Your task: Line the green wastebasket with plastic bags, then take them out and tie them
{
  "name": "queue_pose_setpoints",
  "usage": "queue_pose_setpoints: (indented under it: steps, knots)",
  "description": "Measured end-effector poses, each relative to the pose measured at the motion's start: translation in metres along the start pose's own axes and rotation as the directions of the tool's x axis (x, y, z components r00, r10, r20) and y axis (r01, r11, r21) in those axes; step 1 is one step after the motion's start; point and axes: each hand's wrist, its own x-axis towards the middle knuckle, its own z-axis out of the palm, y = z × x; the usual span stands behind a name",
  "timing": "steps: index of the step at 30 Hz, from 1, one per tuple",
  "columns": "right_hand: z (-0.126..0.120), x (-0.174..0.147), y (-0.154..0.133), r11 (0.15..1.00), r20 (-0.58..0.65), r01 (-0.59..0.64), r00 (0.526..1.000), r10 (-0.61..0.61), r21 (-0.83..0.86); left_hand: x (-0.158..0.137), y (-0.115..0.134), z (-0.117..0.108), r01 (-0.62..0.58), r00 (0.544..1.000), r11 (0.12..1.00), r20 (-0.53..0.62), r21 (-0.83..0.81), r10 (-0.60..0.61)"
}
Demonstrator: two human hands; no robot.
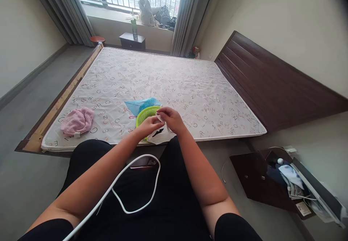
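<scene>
Both of my hands meet over the near edge of the mattress [174, 77]. My left hand [149, 126] is closed, its thumb and fingers pinching the top of a white bag with a black mark [160, 136]. Opposite it, my right hand [173, 119] grips the same white bag with bent fingers. The bag hangs below my hands in front of a light green plastic basket [141, 117], partly covering it. Behind the basket lies a crumpled blue plastic bag [143, 105]. What is inside the basket is mostly hidden.
A pink cloth [78, 121] lies on the mattress to the left. A white cable [119, 175] loops across my lap. On the right stand a dark headboard [272, 77] and a dark cabinet [252, 175] with clothes on it. A nightstand [132, 40] bears a green bottle.
</scene>
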Motion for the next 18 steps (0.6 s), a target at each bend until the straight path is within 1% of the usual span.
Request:
queue_pose_setpoints:
  steps: [2,5,6,8,10,12,13,15,17,18]
  knots:
    - [0.008,0.001,-0.001,0.996,0.017,0.028,0.999,-0.027,-0.08,0.001,-0.003,0.003,0.018,1.0,1.0,0.022,-0.021,-0.017]
    - [0.013,0.002,0.0,0.993,0.041,0.053,0.998,-0.049,-0.106,0.0,-0.01,0.007,0.051,0.999,0.999,0.007,-0.011,-0.051]
    - [0.013,0.003,0.001,0.988,0.045,0.071,0.997,-0.065,-0.139,-0.002,-0.013,0.008,0.066,0.998,0.998,-0.003,-0.006,-0.066]
    - [0.011,0.005,0.004,0.96,0.036,0.108,0.994,-0.102,-0.257,-0.005,-0.015,0.01,0.098,0.995,0.995,-0.023,-0.014,-0.098]
    - [0.005,0.006,0.007,0.92,0.025,0.142,0.989,-0.143,-0.366,-0.008,-0.014,0.011,0.125,0.991,0.991,-0.038,-0.056,-0.127]
    - [-0.005,0.008,0.01,0.911,0.046,0.167,0.986,-0.162,-0.377,-0.01,-0.01,0.01,0.149,0.988,0.982,-0.026,-0.117,-0.153]
    - [-0.01,0.008,0.012,0.92,0.063,0.159,0.987,-0.146,-0.358,-0.01,-0.008,0.009,0.161,0.986,0.976,-0.008,-0.148,-0.164]
    - [-0.022,0.008,0.015,0.932,0.091,0.092,0.994,-0.064,-0.35,-0.011,-0.005,0.005,0.183,0.983,0.965,0.028,-0.189,-0.181]
    - [-0.032,0.006,0.017,0.913,0.058,0.008,0.998,0.017,-0.408,-0.01,-0.006,0.001,0.188,0.982,0.962,0.03,-0.199,-0.186]
    - [-0.035,0.004,0.016,0.898,0.017,-0.019,0.999,0.029,-0.44,-0.009,-0.007,0.0,0.184,0.983,0.962,0.009,-0.203,-0.186]
